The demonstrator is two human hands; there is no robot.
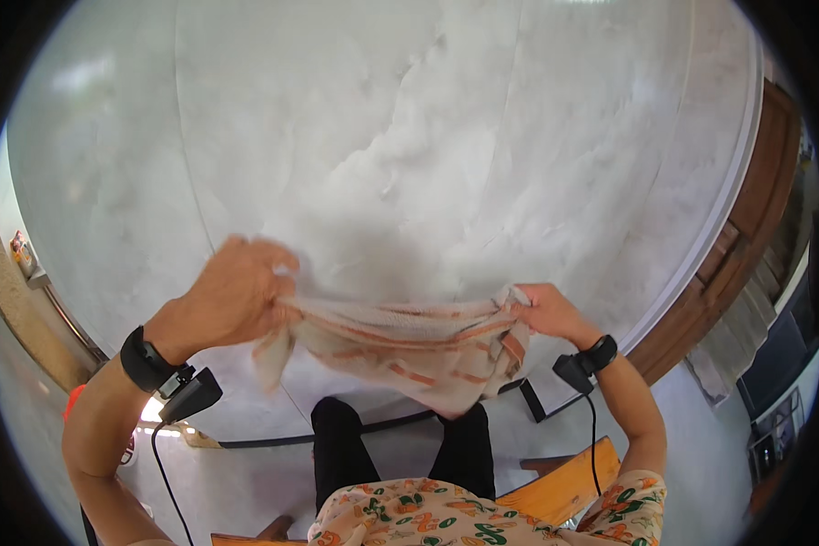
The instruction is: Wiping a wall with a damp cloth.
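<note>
A pale cloth (409,348) with orange-brown stripes hangs stretched between my two hands, its middle sagging over my knees. My left hand (235,293) grips one end, with a loose corner (273,355) dangling below it. Motion blurs the left fingers. At the opposite end, my right hand (549,310) pinches a bunched corner. The cloth is partly folded and slack along its lower edge. A black wrist strap (143,358) with a small cabled device is on my left wrist, and a similar strap (599,353) is on the right.
A grey-white marbled wall panel (409,136) rises in front of me, with dark skirting (266,442) at its foot. An orange wooden bench (559,481) lies beneath me. Brown wooden framing (710,266) stands at the right. Device cables (160,471) run beside my arms.
</note>
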